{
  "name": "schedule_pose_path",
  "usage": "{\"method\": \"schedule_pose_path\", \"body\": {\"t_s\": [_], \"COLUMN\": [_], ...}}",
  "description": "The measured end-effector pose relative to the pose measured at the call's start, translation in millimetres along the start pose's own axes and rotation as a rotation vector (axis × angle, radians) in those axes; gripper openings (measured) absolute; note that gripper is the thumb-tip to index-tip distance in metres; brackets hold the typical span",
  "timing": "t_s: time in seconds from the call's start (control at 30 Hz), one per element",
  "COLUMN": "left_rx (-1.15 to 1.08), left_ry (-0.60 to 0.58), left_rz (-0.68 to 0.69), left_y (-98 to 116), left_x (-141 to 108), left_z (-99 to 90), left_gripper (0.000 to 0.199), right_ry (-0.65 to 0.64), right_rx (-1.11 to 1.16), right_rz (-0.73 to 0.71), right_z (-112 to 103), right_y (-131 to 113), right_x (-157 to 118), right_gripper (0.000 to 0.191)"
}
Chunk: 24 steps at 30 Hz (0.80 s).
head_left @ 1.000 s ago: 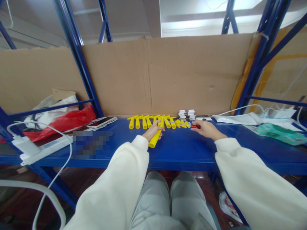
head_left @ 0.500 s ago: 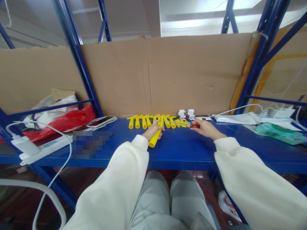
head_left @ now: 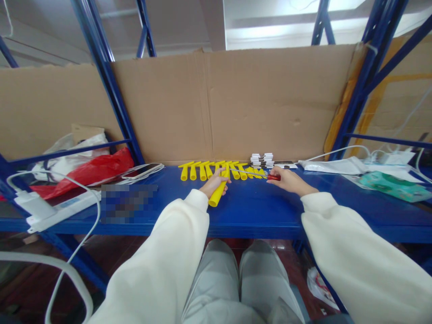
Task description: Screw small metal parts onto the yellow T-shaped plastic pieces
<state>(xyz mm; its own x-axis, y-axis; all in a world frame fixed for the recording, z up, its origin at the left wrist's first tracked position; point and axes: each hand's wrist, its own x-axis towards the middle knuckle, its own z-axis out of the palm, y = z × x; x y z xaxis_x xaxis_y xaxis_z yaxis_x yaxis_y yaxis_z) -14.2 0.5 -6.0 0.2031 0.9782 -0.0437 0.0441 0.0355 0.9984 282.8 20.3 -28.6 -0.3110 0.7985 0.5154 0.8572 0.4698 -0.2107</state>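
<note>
My left hand [head_left: 214, 182] is wrapped round a yellow tapered tube [head_left: 218, 195], whose wide round end points towards me. My right hand [head_left: 286, 180] grips the red handle of a screwdriver [head_left: 274, 177]. Its thin metal shaft runs left to the upper part of the held tube; the exact contact of the tip is too small to tell. Behind my hands stands a row of several similar yellow pieces [head_left: 184, 173], with smaller yellow parts [head_left: 259, 173] at its right end. A stack of white and black pieces [head_left: 262, 160] sits behind those.
The blue shelf [head_left: 256, 207] is backed by a cardboard sheet [head_left: 263, 99]. On the left are a red bag [head_left: 94, 173], a phone [head_left: 144, 171] and a white power strip [head_left: 70, 208] with cables. A green packet [head_left: 393, 185] and white packaging [head_left: 334, 166] lie on the right.
</note>
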Motion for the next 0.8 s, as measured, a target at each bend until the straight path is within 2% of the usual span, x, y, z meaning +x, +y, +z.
{"method": "schedule_pose_path", "body": {"t_s": [0.23, 0.5, 0.8], "left_rx": [0.001, -0.024, -0.112], "left_ry": [-0.004, -0.017, -0.017], "left_rz": [0.003, 0.013, 0.085], "left_y": [1.0, -0.4, 2.5], "left_x": [-0.9, 0.5, -1.9], "left_z": [0.6, -1.7, 1.3], "left_gripper": [0.067, 0.067, 0.068], "right_ry": [0.003, -0.042, -0.071], "right_rx": [-0.045, -0.027, 0.1], "right_rz": [-0.078, -0.041, -0.055], "right_z": [-5.7, -10.2, -5.8], "right_y": [-3.7, -13.5, -10.8], "right_x": [-2.2, -3.9, -1.2], "right_gripper": [0.022, 0.027, 0.03]}}
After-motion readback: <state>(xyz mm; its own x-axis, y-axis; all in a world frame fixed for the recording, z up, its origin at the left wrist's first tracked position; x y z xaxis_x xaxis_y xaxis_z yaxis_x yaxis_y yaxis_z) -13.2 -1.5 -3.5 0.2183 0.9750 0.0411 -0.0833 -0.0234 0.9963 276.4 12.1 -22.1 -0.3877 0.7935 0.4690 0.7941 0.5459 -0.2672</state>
